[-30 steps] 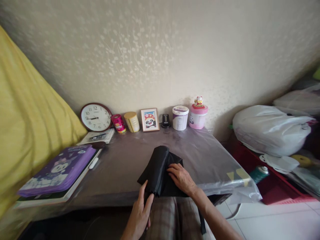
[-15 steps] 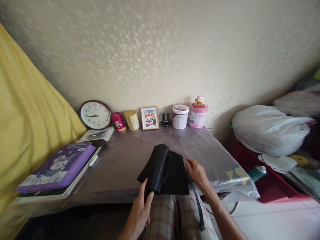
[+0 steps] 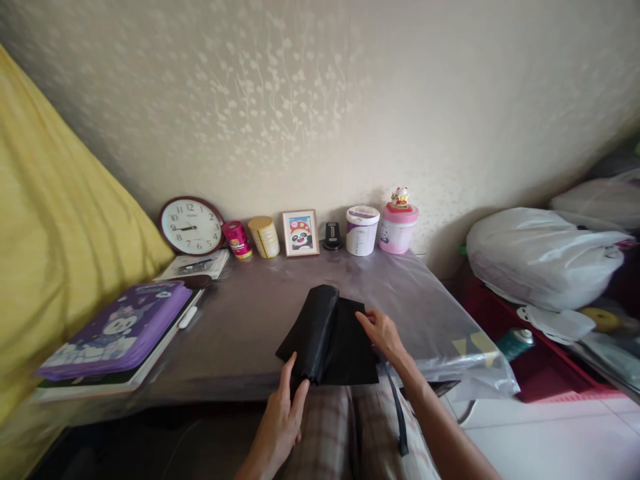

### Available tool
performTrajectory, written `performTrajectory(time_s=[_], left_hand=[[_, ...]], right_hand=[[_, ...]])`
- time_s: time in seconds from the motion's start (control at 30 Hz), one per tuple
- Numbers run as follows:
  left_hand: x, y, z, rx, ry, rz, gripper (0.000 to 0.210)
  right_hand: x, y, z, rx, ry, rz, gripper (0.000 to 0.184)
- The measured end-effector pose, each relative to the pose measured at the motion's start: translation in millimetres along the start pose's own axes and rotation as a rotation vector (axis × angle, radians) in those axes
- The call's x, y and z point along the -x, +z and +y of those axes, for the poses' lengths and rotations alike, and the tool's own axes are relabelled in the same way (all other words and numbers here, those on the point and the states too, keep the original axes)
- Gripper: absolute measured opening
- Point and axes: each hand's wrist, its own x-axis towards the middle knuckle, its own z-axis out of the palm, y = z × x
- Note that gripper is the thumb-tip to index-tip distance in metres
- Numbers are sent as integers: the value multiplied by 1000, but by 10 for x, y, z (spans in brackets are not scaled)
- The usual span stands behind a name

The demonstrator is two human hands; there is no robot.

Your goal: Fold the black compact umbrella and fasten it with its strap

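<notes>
A black cloth bundle lies on the plastic-covered table near its front edge. Its middle is a thick roll with gathered folds at the near end; I cannot tell what is inside. My left hand grips that near end between thumb and index finger. To the right of the roll spreads a flat black flap. My right hand has its fingertips closed on the flap's upper right edge. A dark strap hangs from the right side over my lap.
Purple folder and books lie left, by a yellow curtain. Along the wall stand a clock, tins, a picture frame and two tubs. Right of the table are a red crate and a white plastic bag.
My right hand has moved left and slightly up, from beside the flap onto its edge. My left hand keeps its hold on the roll's near end.
</notes>
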Motion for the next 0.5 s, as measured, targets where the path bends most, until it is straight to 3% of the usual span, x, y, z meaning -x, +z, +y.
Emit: performTrajectory(time_s=[0.13,0.33,0.5], left_hand=[[-1,11,-20,-1,28,28,64],[-1,13,-38,30,53,24,60],[-7,4,-32,51,59,19,59]], right_hand=[[-11,-38,-32,30,-30,-11,20],[76,-97,-324,-385,42,-186,23],[72,-3,-572,-535,94,-235,18]])
